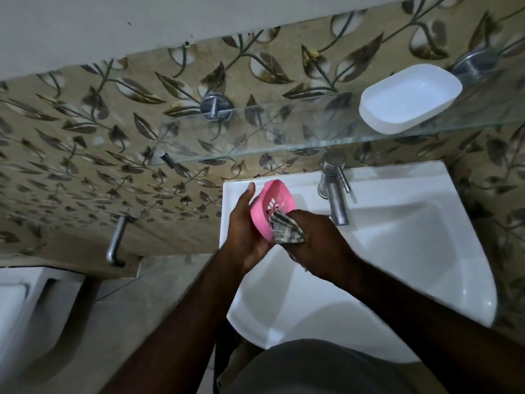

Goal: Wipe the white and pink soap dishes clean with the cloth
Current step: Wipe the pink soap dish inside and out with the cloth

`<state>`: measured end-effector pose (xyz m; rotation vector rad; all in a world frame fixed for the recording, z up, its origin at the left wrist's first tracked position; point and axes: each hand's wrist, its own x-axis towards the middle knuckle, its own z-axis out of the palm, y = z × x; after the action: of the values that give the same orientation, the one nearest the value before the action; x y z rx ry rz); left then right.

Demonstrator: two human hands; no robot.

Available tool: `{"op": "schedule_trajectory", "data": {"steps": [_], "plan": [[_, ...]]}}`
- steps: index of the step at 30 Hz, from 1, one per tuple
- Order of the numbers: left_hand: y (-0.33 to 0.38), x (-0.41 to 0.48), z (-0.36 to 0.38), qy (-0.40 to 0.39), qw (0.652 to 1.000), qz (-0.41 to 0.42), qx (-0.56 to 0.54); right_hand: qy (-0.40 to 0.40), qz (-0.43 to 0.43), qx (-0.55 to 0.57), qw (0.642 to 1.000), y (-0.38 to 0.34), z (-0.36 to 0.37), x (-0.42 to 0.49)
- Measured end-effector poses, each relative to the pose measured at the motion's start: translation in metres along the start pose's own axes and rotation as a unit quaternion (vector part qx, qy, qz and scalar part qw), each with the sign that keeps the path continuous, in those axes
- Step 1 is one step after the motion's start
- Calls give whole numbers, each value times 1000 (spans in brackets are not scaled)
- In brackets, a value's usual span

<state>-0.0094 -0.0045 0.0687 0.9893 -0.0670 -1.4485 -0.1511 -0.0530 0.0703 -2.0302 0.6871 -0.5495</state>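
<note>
Over the white ceramic basin (pixel 397 251), the left hand (pixel 244 231) gripped the slotted pink plastic soap dish (pixel 270 206) while the right hand (pixel 315 240) pressed the bunched checked cloth (pixel 284 230) inside, so the wiping seemed midway, and whether the white plastic soap dish (pixel 409 98) on the glass shelf (pixel 284 137) was already clean I could not tell.

Home bathroom: white washbasin (pixel 397 251) with tap (pixel 336 194), glass shelf (pixel 284 143), leaf-patterned wall tiles (pixel 85 166).
</note>
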Motion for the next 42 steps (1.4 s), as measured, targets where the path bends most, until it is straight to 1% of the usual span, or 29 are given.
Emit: {"op": "schedule_trajectory", "data": {"steps": [2, 4, 7, 9, 11, 12, 14, 17, 19, 20, 22, 24, 26, 28, 30, 33, 34, 36, 38, 39, 40, 42], "plan": [[-9, -2, 1, -3, 998, 43, -35, -11, 31, 74, 997, -10, 0, -1], [-14, -1, 1, 7, 993, 95, -69, 2, 52, 121, 991, -17, 4, -3], [-12, 2, 2, -1, 989, 131, -72, 42, 40, 104, 993, -21, 16, -9], [-9, 0, 1, -17, 990, 117, -75, 40, -2, 58, 997, -20, 15, -15], [-5, -3, 1, -23, 992, 103, -73, 18, -55, -14, 998, -9, 11, -15], [-4, -4, 2, -18, 992, 97, -74, 2, -71, -41, 997, -2, 7, -12], [-3, -6, 5, -12, 992, 90, -84, -1, -74, -66, 995, 7, 1, -3], [-1, -5, 6, 9, 990, 106, -97, 22, -32, -39, 998, -3, 5, 3], [2, -4, 4, 5, 988, 121, -96, 30, 2, 0, 1000, -19, 12, -1], [3, -4, 3, -5, 988, 122, -95, 21, 6, 34, 999, -25, 14, -4], [7, -5, 3, -27, 989, 114, -89, 8, -25, 55, 998, -27, 11, -8], [10, -7, 4, -24, 991, 99, -85, -5, -71, 9, 997, -14, 6, -7], [8, -8, 5, -15, 994, 75, -83, -10, -79, -55, 995, 2, -1, 1], [5, -8, 8, -10, 994, 67, -86, 3, -55, -52, 997, 4, -3, 4], [4, -6, 10, -6, 991, 90, -95, 15, -40, -20, 999, -9, 0, 0], [5, -5, 12, -17, 989, 110, -98, 18, -49, 27, 998, -26, 4, -11], [6, -5, 12, -24, 990, 103, -94, 11, -64, 25, 998, -24, 2, -11], [7, -7, 11, -30, 993, 79, -86, -5, -98, -16, 995, -7, -2, -5], [6, -8, 12, -33, 995, 57, -80, -9, -96, -76, 992, 12, -9, 3], [6, -8, 13, -29, 995, 55, -75, 1, -86, -88, 992, 17, -11, 7], [5, -8, 14, -23, 995, 58, -72, 11, -74, -83, 994, 18, -13, 8], [6, -7, 16, -14, 994, 77, -74, 16, -53, -34, 998, 7, -8, 6]]}}
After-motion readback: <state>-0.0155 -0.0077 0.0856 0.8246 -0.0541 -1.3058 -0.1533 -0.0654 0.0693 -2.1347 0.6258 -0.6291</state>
